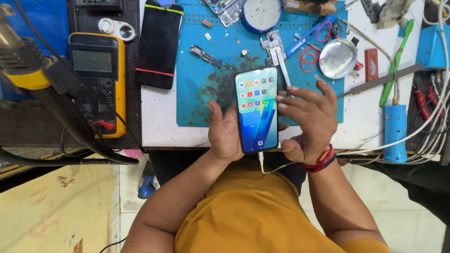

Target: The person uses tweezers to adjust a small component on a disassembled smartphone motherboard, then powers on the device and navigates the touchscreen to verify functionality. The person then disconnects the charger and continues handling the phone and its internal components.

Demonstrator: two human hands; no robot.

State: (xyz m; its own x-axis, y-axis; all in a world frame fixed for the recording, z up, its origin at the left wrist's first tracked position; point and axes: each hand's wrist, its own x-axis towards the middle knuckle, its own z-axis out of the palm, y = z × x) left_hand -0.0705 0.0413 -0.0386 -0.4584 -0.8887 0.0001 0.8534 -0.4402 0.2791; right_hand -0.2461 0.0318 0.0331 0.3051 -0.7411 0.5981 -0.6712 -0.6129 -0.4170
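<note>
A smartphone (256, 110) with its screen lit, showing rows of app icons, is held upright over the near edge of a blue work mat (201, 89). My left hand (224, 133) cradles it from the left and behind. My right hand (309, 119) grips its right edge, fingertips resting on the side of the screen. A white cable (269, 167) is plugged into the phone's bottom end and trails to the right. A red band circles my right wrist.
A second dark phone (159, 44) lies at the mat's left. A yellow multimeter (98, 77) sits on the far left. Tweezers (283, 65), circuit parts, a round metal dish (337, 58), a blue cylinder tool (395, 131) and tangled cables crowd the right.
</note>
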